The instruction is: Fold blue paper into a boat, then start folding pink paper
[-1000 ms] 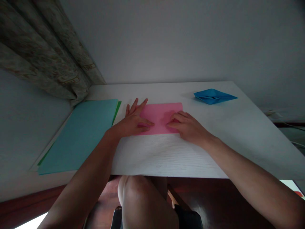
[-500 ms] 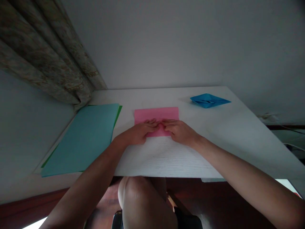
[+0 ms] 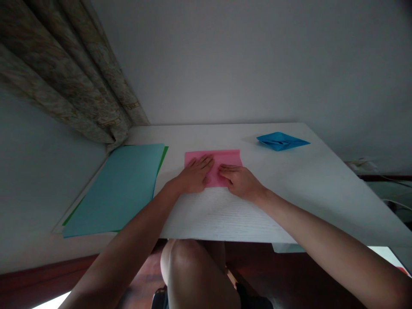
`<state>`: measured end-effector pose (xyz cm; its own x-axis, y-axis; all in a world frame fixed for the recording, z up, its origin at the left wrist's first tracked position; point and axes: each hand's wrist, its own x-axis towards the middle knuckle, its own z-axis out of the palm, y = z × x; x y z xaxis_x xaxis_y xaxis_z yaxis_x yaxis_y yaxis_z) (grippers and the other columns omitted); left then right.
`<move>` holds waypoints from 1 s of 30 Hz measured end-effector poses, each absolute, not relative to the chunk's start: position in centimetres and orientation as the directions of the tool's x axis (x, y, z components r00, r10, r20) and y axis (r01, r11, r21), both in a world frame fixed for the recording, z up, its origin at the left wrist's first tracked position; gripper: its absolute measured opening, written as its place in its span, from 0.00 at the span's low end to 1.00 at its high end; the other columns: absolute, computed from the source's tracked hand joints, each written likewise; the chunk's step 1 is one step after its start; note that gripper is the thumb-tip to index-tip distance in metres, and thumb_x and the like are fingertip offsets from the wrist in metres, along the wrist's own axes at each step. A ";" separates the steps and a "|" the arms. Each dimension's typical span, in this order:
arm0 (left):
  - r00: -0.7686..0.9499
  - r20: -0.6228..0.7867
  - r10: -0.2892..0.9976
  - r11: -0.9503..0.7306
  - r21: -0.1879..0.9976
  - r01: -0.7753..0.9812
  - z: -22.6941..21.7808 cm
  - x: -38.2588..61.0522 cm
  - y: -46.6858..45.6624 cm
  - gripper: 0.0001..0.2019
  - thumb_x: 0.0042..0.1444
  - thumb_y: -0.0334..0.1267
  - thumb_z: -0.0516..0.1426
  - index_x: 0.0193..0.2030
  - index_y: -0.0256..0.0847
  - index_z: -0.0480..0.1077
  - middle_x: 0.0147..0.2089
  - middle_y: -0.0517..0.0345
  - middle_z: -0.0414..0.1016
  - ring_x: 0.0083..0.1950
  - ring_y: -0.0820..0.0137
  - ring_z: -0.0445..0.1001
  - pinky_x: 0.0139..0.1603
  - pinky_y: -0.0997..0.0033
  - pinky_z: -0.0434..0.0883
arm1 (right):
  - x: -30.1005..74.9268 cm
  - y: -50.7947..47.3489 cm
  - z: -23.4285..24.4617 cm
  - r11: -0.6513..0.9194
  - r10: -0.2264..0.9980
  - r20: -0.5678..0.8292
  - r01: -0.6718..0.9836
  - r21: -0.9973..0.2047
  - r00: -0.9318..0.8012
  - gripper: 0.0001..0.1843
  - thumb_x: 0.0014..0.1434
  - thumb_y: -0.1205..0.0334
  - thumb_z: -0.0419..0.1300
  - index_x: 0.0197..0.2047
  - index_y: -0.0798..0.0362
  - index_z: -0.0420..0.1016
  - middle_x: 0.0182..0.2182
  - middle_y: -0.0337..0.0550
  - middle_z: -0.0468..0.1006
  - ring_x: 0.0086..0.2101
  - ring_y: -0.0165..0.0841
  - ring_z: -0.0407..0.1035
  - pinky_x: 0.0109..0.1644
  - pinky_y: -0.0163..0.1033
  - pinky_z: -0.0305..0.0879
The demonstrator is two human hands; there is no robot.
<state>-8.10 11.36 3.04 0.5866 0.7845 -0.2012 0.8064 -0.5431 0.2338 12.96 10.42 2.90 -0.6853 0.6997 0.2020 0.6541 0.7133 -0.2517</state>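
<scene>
A pink sheet of paper [image 3: 214, 174], roughly rectangular, lies on the white table in front of me. Pressed flat on its left half is my left hand [image 3: 197, 172], fingers spread and pointing away from me. My right hand [image 3: 240, 179] rests on the right part of the paper. Its fingers stretch toward the left, close together, with the thumb tucked beneath them. Neither hand grips the paper; both bear down on it from above.
A folded blue paper boat [image 3: 280, 141] sits at the back right of the white table [image 3: 206, 219]. On the left lies a stack of light blue sheets [image 3: 119, 189], with green paper [image 3: 163, 156] showing at its edges. A patterned curtain [image 3: 80, 73] hangs at the left corner.
My left hand has turned and spread its fingers farther up the paper. The gap between the two hands has widened. My right hand has stayed nearly in place, and the camera view has shifted slightly.
</scene>
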 end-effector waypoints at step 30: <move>0.588 -0.157 0.794 -0.570 0.147 0.809 2.3 -7.8 11.3 0.36 0.61 0.35 0.45 0.75 0.29 0.39 0.77 0.41 0.34 0.78 0.57 0.33 0.73 0.45 0.42 | 11.1 10.7 1.4 0.539 0.832 0.211 0.838 -0.085 -0.514 0.32 0.68 0.58 0.43 0.70 0.65 0.55 0.69 0.62 0.56 0.68 0.48 0.51 0.69 0.58 0.51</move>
<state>-7.83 11.34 2.29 0.5878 0.7937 -0.1568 0.8086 -0.5697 0.1474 11.05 10.73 1.39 -0.5135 0.8317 0.2110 0.8381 0.5389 -0.0845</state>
